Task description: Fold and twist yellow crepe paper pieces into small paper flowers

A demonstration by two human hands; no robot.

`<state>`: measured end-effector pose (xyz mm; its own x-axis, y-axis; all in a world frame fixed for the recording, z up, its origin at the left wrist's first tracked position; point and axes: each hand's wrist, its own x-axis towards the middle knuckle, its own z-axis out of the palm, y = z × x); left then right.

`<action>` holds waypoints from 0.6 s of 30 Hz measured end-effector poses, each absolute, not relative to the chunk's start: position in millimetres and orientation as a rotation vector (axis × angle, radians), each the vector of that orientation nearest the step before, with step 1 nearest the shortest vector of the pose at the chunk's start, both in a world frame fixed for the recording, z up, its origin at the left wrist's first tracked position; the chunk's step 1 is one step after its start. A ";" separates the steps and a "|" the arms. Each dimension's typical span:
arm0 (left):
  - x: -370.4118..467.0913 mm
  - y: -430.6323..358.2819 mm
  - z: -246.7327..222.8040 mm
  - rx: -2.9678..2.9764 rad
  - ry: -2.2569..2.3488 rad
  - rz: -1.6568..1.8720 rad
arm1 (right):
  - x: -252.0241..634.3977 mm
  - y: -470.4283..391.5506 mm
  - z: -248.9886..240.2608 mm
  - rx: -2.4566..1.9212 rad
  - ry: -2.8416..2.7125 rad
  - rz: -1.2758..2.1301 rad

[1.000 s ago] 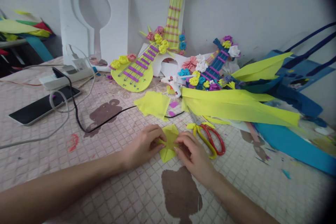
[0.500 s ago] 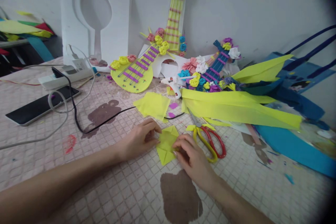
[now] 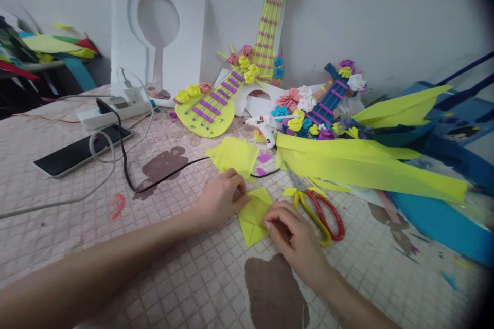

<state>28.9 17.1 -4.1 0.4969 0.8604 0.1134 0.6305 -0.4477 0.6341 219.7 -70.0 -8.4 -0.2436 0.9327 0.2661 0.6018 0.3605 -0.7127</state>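
A small folded piece of yellow paper (image 3: 253,213) lies on the tablecloth between my hands, with creased corners turned in. My left hand (image 3: 224,198) pinches its upper left edge, fingers curled. On the opposite side, my right hand (image 3: 293,231) has its thumb and fingertips closed on the right edge. Just beyond my right hand rest scissors (image 3: 323,213) with one red and one yellow handle loop. More yellow sheets (image 3: 235,156) lie past my left hand, beside a white glue gun (image 3: 264,127).
A yellow paper guitar (image 3: 210,113) and a blue one (image 3: 328,100) with paper flowers lean at the back. Long yellow strips (image 3: 358,162) and blue paper (image 3: 440,221) lie to the right. At left are a tablet-like black device (image 3: 85,150), a power strip (image 3: 111,113) and cables.
The view has shifted slightly left, so everything appears further right. Both hands stay on the yellow paper, and its folds look nearly the same.
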 end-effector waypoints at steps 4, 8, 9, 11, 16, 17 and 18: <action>29.3 17.0 -4.2 2.216 1.163 0.623 | 219.3 -68.0 -9.5 -1.315 -1.942 0.623; 29.4 18.7 -3.2 2.019 1.087 0.666 | 220.7 -68.6 -13.6 -1.322 -1.881 0.586; 29.6 19.1 -2.8 1.937 1.046 0.680 | 221.3 -69.3 -14.5 -1.326 -1.856 0.567; 30.1 19.4 -2.5 1.788 0.956 0.704 | 222.4 -71.0 -15.1 -1.340 -1.800 0.504; 30.1 19.3 -5.3 1.622 0.833 0.659 | 228.3 -72.0 -9.6 -1.373 -1.686 0.513; 30.0 19.5 -6.0 1.612 0.818 0.645 | 230.0 -71.5 -8.5 -1.373 -1.666 0.592; 29.8 19.8 -6.4 1.603 0.806 0.633 | 231.7 -71.1 -7.9 -1.379 -1.642 0.692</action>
